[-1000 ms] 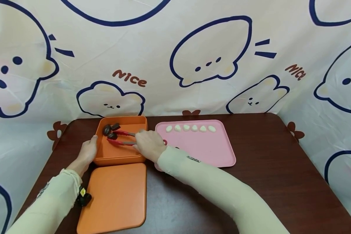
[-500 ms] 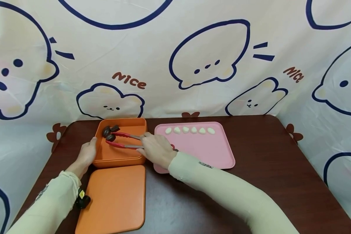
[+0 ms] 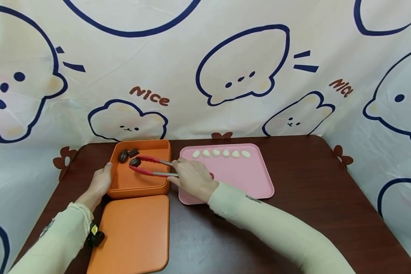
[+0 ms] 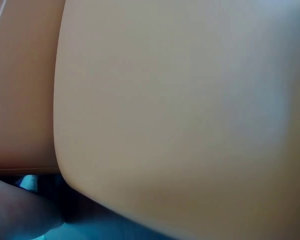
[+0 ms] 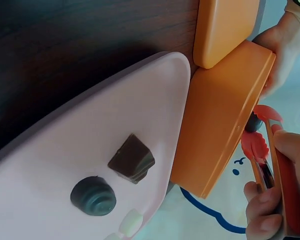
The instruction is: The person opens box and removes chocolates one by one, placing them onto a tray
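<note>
My right hand [image 3: 193, 179] grips a pair of red-tipped tongs [image 3: 144, 171], reaching over the right side of the orange box [image 3: 130, 182]. A dark round chocolate [image 3: 135, 162] is pinched between the tongs' tips, also visible as a dark chocolate [image 5: 253, 122] above the box's edge in the right wrist view. Two more chocolates [image 3: 123, 156] lie in the box's far left corner. At the box's left wall, my left hand [image 3: 99, 183] holds the rim with the thumb on top; its fingers are mostly hidden.
An orange lid [image 3: 137, 228] lies in front of the box. Right of it is a pink tray [image 3: 239, 175] with a row of several white pieces [image 3: 225, 153] at the back. The right wrist view shows a square chocolate [image 5: 131, 159] and a swirled chocolate [image 5: 93, 196] on the tray.
My right hand has drawn back to the right, and the chocolate in the tongs has come away from the two others. My left hand stays at the box.
</note>
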`<state>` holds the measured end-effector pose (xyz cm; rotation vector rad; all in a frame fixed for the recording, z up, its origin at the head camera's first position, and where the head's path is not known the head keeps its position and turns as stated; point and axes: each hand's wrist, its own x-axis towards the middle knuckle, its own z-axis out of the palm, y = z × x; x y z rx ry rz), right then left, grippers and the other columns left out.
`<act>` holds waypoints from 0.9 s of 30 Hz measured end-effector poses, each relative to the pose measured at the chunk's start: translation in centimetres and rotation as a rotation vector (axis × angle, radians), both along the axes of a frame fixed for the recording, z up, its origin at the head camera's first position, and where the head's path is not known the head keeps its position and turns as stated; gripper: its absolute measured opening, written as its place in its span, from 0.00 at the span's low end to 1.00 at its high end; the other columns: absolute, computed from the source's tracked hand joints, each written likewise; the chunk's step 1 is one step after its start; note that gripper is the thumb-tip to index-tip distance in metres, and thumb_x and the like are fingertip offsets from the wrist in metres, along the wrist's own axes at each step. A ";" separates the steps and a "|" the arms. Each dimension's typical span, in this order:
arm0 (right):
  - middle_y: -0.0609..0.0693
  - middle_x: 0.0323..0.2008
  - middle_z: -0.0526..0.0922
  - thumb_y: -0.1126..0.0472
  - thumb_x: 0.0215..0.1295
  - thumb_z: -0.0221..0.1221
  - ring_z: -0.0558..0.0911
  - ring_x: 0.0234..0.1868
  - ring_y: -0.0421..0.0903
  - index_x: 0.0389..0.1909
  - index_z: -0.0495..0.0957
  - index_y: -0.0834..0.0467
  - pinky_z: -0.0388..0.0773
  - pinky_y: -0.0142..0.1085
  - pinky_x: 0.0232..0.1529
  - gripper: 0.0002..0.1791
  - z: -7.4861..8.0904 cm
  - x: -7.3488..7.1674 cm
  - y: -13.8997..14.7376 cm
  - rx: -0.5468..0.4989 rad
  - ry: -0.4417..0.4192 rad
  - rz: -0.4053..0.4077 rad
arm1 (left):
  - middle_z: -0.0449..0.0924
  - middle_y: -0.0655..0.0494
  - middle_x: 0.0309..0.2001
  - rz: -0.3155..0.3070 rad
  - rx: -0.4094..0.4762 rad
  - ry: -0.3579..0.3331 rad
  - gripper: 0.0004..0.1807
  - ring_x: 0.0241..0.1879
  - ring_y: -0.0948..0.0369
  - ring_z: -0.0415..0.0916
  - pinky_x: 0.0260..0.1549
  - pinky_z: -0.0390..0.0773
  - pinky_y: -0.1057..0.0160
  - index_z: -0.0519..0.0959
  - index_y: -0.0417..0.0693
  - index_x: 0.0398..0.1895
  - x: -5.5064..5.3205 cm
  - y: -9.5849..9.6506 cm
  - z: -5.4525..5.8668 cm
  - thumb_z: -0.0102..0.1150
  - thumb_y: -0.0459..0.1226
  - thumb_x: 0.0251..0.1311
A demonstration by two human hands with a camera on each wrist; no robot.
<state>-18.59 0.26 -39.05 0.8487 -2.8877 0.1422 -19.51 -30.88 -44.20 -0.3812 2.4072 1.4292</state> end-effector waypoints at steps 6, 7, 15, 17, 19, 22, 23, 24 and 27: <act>0.43 0.36 0.81 0.39 0.69 0.60 0.80 0.29 0.40 0.52 0.82 0.51 0.80 0.34 0.29 0.22 0.1 0.4 1.4 -0.032 -0.012 -0.004 | 0.40 0.26 0.78 0.002 -0.007 0.001 0.48 0.76 0.35 0.44 0.74 0.50 0.35 0.43 0.26 0.78 0.1 0.0 0.0 0.06 0.59 0.74; 0.43 0.37 0.81 0.39 0.69 0.60 0.80 0.29 0.40 0.52 0.82 0.51 0.80 0.34 0.30 0.22 0.2 0.5 1.6 -0.036 -0.012 -0.004 | 0.39 0.26 0.78 0.002 -0.008 -0.002 0.48 0.77 0.35 0.43 0.74 0.49 0.35 0.42 0.26 0.78 0.1 0.0 0.1 0.06 0.59 0.74; 0.44 0.46 0.86 0.40 0.69 0.61 0.85 0.33 0.41 0.55 0.82 0.51 0.84 0.38 0.32 0.23 0.3 1.4 3.5 -0.085 0.008 -0.007 | 0.37 0.26 0.78 -0.012 -0.008 0.009 0.47 0.77 0.33 0.40 0.74 0.48 0.33 0.41 0.27 0.78 0.3 0.2 0.1 0.06 0.59 0.74; 0.44 0.45 0.86 0.40 0.68 0.62 0.84 0.33 0.42 0.54 0.82 0.51 0.84 0.38 0.32 0.23 0.2 1.7 4.0 -0.095 0.021 0.000 | 0.38 0.26 0.78 -0.011 -0.009 0.011 0.47 0.77 0.34 0.41 0.74 0.48 0.33 0.42 0.27 0.78 0.3 0.2 0.2 0.06 0.59 0.74; 0.44 0.43 0.85 0.40 0.68 0.63 0.84 0.32 0.41 0.53 0.82 0.51 0.84 0.39 0.31 0.23 0.2 1.9 4.4 -0.105 0.034 0.006 | 0.37 0.26 0.78 -0.008 -0.008 0.006 0.47 0.77 0.34 0.41 0.74 0.48 0.33 0.42 0.27 0.78 0.3 0.1 0.2 0.06 0.59 0.74; 0.44 0.42 0.85 0.40 0.67 0.64 0.84 0.32 0.41 0.52 0.82 0.51 0.83 0.38 0.30 0.22 0.3 2.2 5.1 -0.110 0.053 0.009 | 0.37 0.27 0.78 -0.011 -0.005 0.001 0.47 0.77 0.33 0.41 0.74 0.48 0.33 0.42 0.27 0.78 0.2 0.1 0.3 0.06 0.59 0.74; 0.44 0.41 0.85 0.40 0.66 0.64 0.83 0.31 0.40 0.51 0.82 0.51 0.83 0.38 0.29 0.22 0.3 2.2 5.3 -0.113 0.059 0.008 | 0.37 0.27 0.78 -0.014 -0.004 0.001 0.47 0.77 0.34 0.41 0.74 0.48 0.33 0.42 0.27 0.79 0.2 0.1 0.3 0.06 0.59 0.74; 0.44 0.40 0.84 0.40 0.66 0.65 0.82 0.30 0.40 0.50 0.83 0.51 0.82 0.38 0.28 0.22 0.4 2.3 5.6 -0.120 0.061 0.007 | 0.38 0.26 0.78 -0.013 -0.002 0.003 0.47 0.77 0.34 0.41 0.74 0.48 0.33 0.43 0.27 0.78 0.2 0.0 0.3 0.06 0.59 0.74; 0.43 0.34 0.82 0.41 0.65 0.66 0.78 0.26 0.39 0.46 0.82 0.51 0.79 0.36 0.25 0.20 0.6 2.6 6.4 -0.143 0.061 0.008 | 0.40 0.26 0.78 -0.013 -0.002 0.004 0.47 0.77 0.34 0.43 0.74 0.50 0.33 0.44 0.27 0.78 0.2 0.1 0.2 0.06 0.59 0.74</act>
